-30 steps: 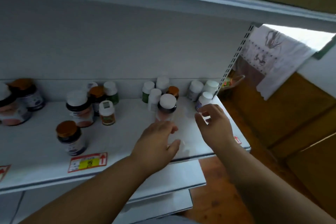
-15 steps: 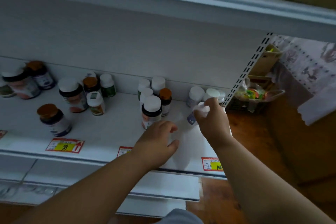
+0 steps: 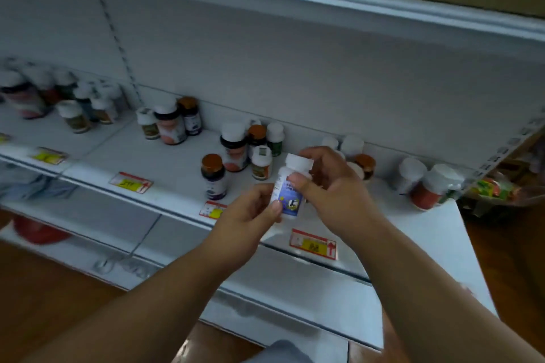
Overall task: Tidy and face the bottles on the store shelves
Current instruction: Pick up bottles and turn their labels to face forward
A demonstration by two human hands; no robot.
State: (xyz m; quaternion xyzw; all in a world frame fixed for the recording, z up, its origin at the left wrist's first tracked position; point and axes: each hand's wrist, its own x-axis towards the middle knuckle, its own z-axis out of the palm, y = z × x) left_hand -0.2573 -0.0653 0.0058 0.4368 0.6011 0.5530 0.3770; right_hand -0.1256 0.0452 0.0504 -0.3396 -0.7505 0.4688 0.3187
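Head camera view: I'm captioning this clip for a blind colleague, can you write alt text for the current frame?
Both hands hold a small white-capped bottle with a blue label above the shelf edge: the left hand grips its lower part, the right hand its upper part. Behind them, small bottles with white or brown caps stand in loose groups on the white shelf, with red-and-yellow price tags on its front edge.
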